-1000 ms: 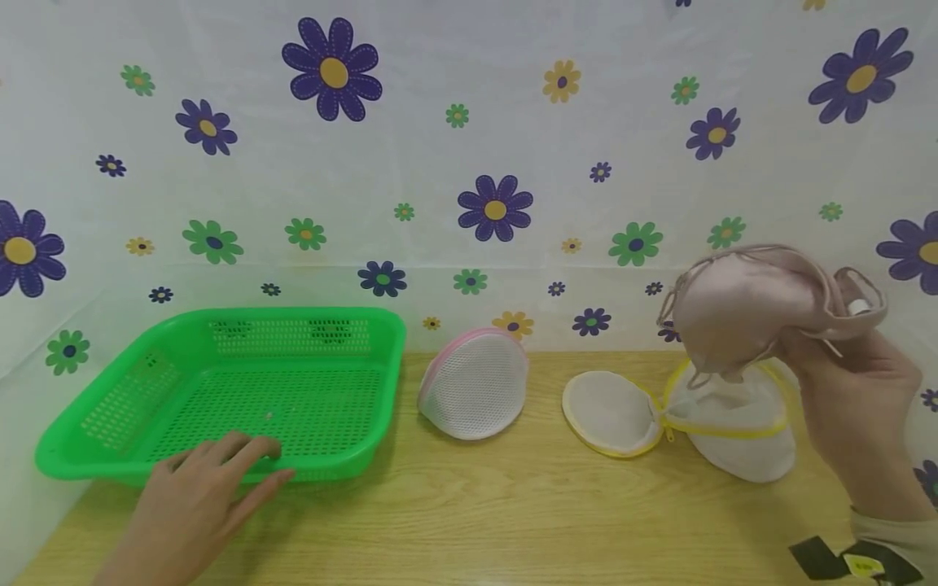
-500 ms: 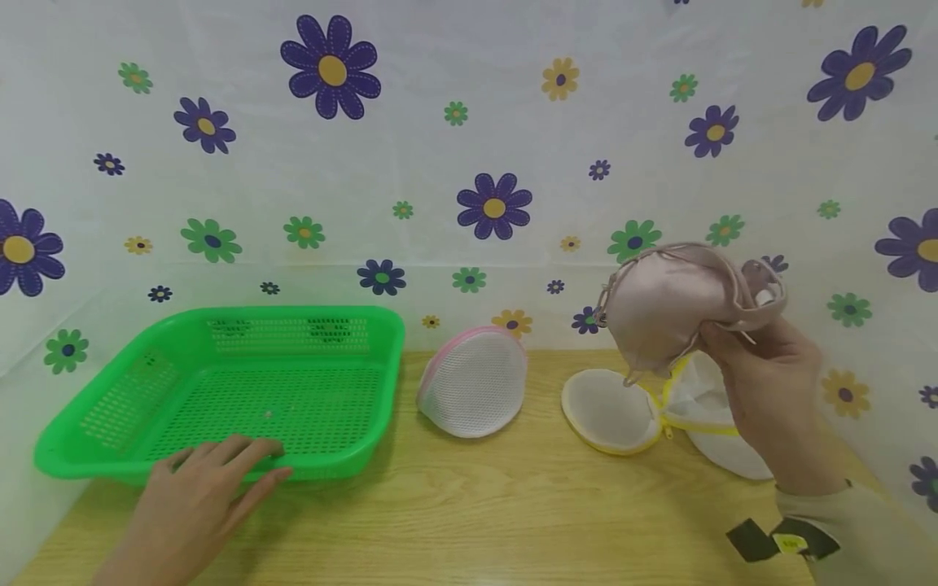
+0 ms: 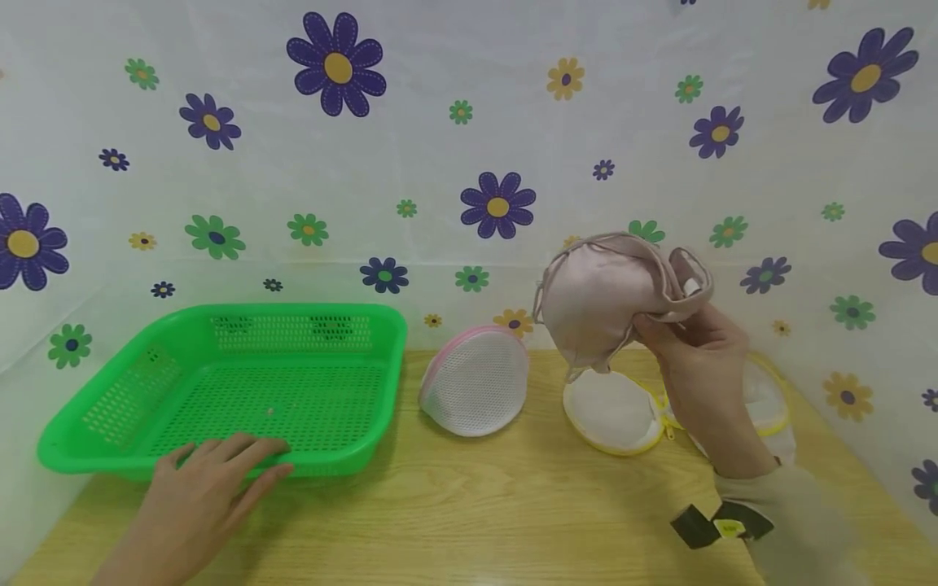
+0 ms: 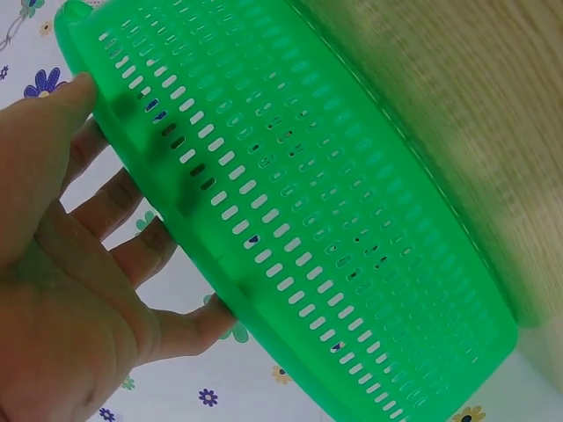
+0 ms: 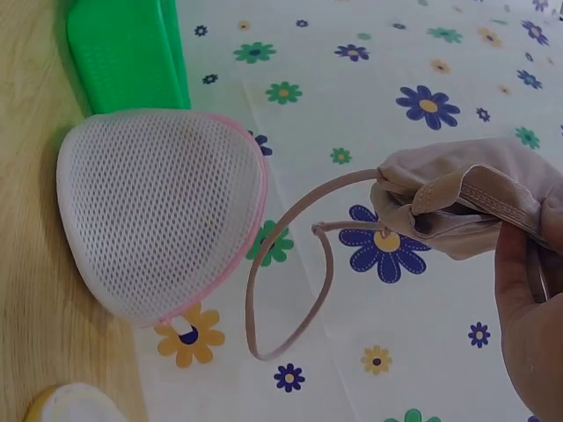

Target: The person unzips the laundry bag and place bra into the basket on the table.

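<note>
A folded dusty-pink satin bra (image 3: 604, 297) is pinched by my right hand (image 3: 703, 358), held up above the table. In the right wrist view the straps of the bra (image 5: 466, 193) dangle in a loop. Below it lies an unzipped white laundry bag with yellow trim (image 3: 611, 411), partly hidden behind my right forearm. My left hand (image 3: 212, 488) rests on the near rim of a green plastic basket (image 3: 381, 443). From the left wrist view, the fingers (image 4: 145, 251) lie along the rim of the basket, fairly straight.
A white mesh laundry bag with pink trim (image 3: 476, 387) stands between the basket and the yellow-trimmed bag. All of them sit on a wooden table (image 3: 469, 513). A flower-printed white sheet (image 3: 425, 122) rises right behind the table.
My right hand has carried the bra leftward, from over the yellow-trimmed bag's right half to above its left flap. My left hand has stayed on the basket rim.
</note>
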A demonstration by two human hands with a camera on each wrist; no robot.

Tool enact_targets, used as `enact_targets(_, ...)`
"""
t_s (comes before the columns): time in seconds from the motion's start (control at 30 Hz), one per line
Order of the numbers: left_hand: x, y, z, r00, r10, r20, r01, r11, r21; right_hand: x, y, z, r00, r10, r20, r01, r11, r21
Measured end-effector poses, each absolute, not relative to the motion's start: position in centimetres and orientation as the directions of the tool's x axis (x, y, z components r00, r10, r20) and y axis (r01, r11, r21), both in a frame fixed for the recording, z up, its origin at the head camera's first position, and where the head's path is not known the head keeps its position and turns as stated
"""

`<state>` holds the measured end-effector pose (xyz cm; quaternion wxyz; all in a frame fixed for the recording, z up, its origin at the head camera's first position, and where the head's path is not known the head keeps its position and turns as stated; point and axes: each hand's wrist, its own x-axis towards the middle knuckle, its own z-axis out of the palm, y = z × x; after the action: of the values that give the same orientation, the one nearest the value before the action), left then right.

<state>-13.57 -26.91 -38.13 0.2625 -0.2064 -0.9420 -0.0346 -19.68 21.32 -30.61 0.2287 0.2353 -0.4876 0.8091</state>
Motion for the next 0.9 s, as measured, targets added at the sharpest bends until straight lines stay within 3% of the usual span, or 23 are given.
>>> enact_targets(0.37,-13.6,-26.8,-37.9,-0.815,0.355,0.459,0.382,0.923,-0.036,-20.4,17.8,-31.1,-0.825,0.152,0.544,-0.565,-0.226,-0.793)
enact_targets(0.9,-13.4,-26.5,-38.2,-0.834,0.322,0.447,0.358,0.934,-0.005,-21.3,13.9,-31.3,-0.847,0.084,0.525,-0.532,-0.154,-0.833)
